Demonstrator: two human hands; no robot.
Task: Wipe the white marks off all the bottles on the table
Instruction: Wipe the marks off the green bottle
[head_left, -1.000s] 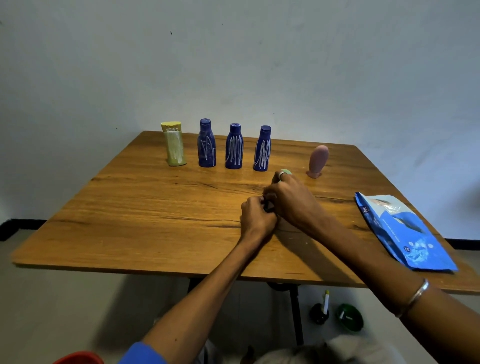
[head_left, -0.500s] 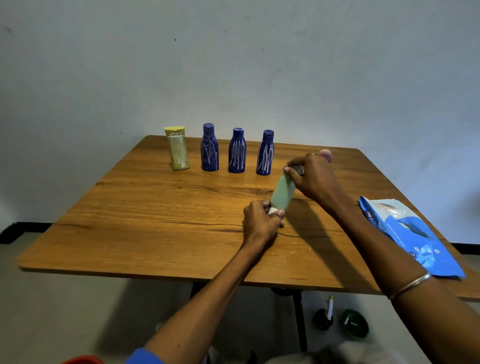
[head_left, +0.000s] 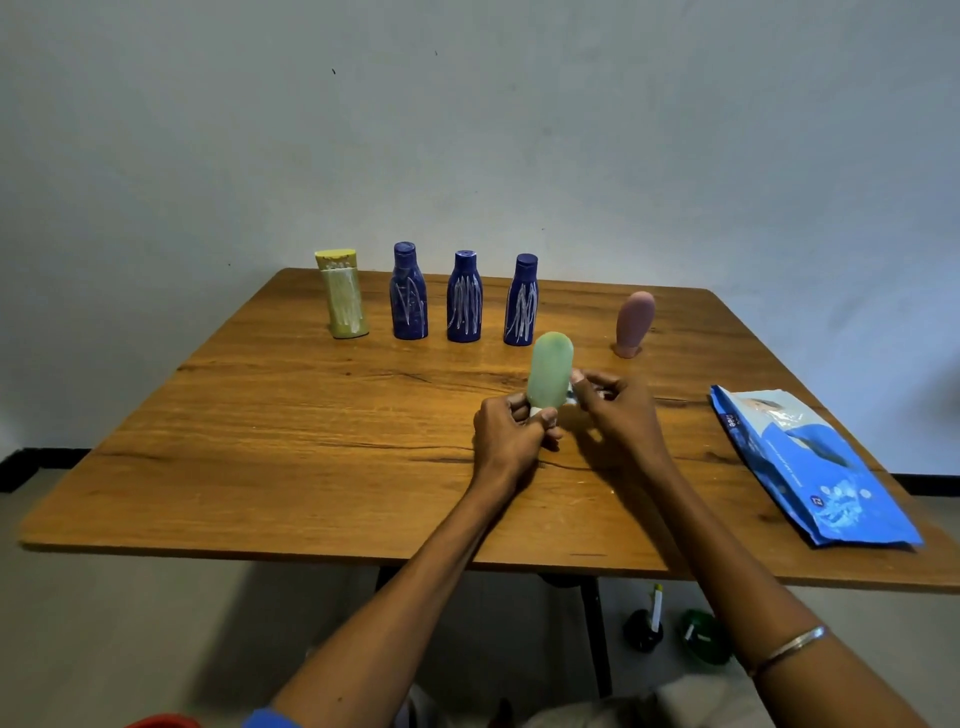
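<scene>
Since half a second ago the green bottle (head_left: 550, 370) is tipped up from a slant to nearly upright, cap end down, over the table (head_left: 311, 441). Left hand (head_left: 511, 439) pinches its bottom end; right hand (head_left: 621, 410) has dropped from the top to its side, fingers curled on a small wipe (head_left: 573, 387). Behind stand a yellow bottle (head_left: 343, 296) and three blue bottles (head_left: 464, 299), all scribbled white, plus a pink bottle (head_left: 634, 325). Blue packet (head_left: 810, 467) lies right.

The person's arms are bare from the elbow down. A thin silver metal bangle (head_left: 787, 649) circles the right wrist. A bright blue fabric sleeve edge (head_left: 265, 719) shows on the left upper arm.
</scene>
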